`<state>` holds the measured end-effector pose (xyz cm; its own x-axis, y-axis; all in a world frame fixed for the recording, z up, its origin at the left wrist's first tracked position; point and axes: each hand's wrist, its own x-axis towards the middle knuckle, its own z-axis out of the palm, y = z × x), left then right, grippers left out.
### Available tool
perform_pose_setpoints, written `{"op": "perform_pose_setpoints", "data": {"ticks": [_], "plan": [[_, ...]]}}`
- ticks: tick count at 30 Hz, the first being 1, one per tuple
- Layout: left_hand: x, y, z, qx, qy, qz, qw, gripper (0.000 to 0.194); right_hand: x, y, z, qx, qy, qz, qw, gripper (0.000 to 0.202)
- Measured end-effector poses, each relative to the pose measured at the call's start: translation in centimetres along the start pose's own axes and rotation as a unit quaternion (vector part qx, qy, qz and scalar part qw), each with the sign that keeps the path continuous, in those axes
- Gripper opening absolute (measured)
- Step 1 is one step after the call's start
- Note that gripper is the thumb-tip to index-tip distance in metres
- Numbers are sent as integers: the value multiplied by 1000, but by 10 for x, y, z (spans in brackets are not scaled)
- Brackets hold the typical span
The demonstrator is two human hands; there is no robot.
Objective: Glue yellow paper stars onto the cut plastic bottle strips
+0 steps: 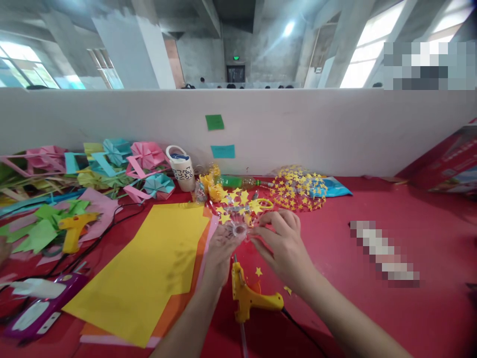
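Observation:
My left hand (222, 244) is closed round the neck end of a cut clear plastic bottle (239, 229), its round mouth facing me. Thin strips fan out from the far side of the bottle, with yellow paper stars (238, 201) on them. At the bottle's right side, my right hand (285, 243) has its fingers bent in a pinch on the clear plastic; the exact grip is small and partly hidden. Just below the hands a yellow hot glue gun (246, 296) lies on the table, a glue stick in its back end. Loose yellow stars (258, 271) lie beside it.
Yellow paper sheets (149, 263) lie left on the red table (372, 318). Beyond are another glue gun (74, 229), a purple power strip (40, 306), folded paper flowers (147, 154), a white tumbler (181, 171) and a star-covered piece (296, 189). A person's hand (4, 248) shows at the left edge.

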<state>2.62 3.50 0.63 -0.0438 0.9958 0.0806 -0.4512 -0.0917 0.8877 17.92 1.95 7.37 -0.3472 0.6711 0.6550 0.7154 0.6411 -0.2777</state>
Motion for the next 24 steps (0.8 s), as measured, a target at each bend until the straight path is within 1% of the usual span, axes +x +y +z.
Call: {"op": "perform_pose_setpoints", "data": {"ticks": [3,6,9,12,14,15,16,17,18,20,22,23,24], "plan": [[0,0,0,-6,20,-24,999,30,1,1,-2,5,-3,2,1000,11],[-1,-2,-1,-16,32,-20,999,29,1,0,-7,11,-18,4,1000,11],[0,-3,-3,-13,37,-3,999,29,2,0,-21,24,-51,13,998,17],[3,-4,-5,6,55,-4,998,29,4,10,-40,74,-92,23,993,22],[5,-6,-6,12,58,-16,998,32,6,24,-46,137,-84,56,985,16],[7,-7,-6,11,59,-23,998,35,7,31,-46,168,-63,102,978,14],[8,-9,-7,3,60,-28,998,39,7,38,-42,204,-35,158,966,17],[9,-11,-8,-6,63,-30,998,42,8,45,-37,234,-25,223,946,23],[10,-13,-10,-14,67,-33,997,45,7,49,-29,277,-39,281,918,31],[12,-17,-13,-8,80,-38,996,49,6,53,-9,388,-103,362,841,43],[13,-19,-16,24,84,-48,995,51,5,51,9,473,-138,413,766,45],[13,-19,-17,41,84,-54,994,52,5,49,17,508,-139,424,737,43],[13,-18,-18,51,82,-60,994,52,5,47,23,533,-133,435,714,41]]}}
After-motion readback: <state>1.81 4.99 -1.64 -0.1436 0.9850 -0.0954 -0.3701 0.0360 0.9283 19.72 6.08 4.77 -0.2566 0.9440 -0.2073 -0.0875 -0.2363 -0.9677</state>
